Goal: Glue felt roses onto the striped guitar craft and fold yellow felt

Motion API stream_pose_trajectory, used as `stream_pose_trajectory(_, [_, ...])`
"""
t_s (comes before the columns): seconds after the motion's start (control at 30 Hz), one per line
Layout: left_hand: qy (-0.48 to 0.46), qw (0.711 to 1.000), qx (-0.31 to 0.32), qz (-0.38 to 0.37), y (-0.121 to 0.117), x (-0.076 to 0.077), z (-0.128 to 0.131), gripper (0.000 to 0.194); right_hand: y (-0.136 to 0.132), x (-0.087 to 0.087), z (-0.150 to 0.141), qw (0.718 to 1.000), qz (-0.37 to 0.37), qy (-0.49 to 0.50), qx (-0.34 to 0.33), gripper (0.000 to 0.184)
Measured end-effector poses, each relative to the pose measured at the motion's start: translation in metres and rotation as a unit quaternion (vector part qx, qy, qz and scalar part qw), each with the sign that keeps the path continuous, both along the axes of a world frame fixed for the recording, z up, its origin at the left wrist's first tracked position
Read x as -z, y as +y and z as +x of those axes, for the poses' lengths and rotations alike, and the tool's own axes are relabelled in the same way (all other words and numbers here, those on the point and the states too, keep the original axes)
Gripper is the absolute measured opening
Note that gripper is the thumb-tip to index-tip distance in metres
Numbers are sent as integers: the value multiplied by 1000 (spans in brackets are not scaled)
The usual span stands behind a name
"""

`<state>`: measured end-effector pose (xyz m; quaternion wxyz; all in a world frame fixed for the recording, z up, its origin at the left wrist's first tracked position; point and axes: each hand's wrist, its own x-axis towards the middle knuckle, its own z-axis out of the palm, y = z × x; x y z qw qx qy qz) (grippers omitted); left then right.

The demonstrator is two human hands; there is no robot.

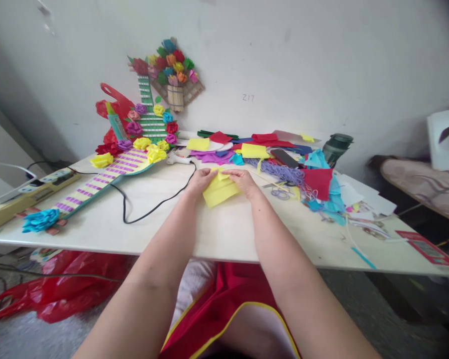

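A piece of yellow crepe paper (220, 191) is stretched between my two hands, just above the table (164, 219). My left hand (202, 180) pinches its upper left edge. At the upper right edge, my right hand (243, 181) has its fingers closed on the same paper. The top of the paper looks folded or bunched between the fingertips, and its lower part hangs flat. Behind my hands lie more yellow paper pieces (254, 151) on a pile of coloured sheets. A white glue gun (177, 158) rests to the left of that pile, its black cord running across the table.
On the left, a guitar-shaped craft (97, 182) carries paper flowers. A power strip (30, 192) sits at the left edge. Purple yarn (273, 171), a phone (284, 158), scraps of red paper (317, 183) and a dark bottle (336, 148) are on the right. A red bag (75, 284) lies below.
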<state>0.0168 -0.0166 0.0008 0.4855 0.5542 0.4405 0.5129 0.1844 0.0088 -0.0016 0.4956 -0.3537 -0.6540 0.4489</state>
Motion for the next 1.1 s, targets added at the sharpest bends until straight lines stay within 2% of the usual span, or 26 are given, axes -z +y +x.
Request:
stream_pose_trajectory(0.17, [-1, 1000, -8, 6, 2, 2, -1, 31, 0, 1, -1, 1000, -2, -1, 0, 30])
stream_pose_trajectory(0.4, [-30, 999, 12, -6, 1, 1, -1, 32, 3, 3, 1, 999, 19, -13, 27, 23])
stream_pose_trajectory(0.6, [-59, 998, 26, -6, 4, 5, -2, 31, 2, 3, -1, 999, 14, -19, 26, 21])
stream_pose_trajectory(0.73, [-46, 999, 12, 10, 6, 8, -3, 33, 2, 2, -2, 999, 26, -27, 17, 22])
stream_pose_trajectory(0.97, [-31, 999, -6, 2, 6, 7, -1, 27, -4, -2, -3, 1000, -20, -13, -12, 36])
stream_pose_trajectory(1.1, [-22, 999, -18, 17, 6, 6, 0, 28, -2, -2, -2, 1000, -26, -5, 4, 32])
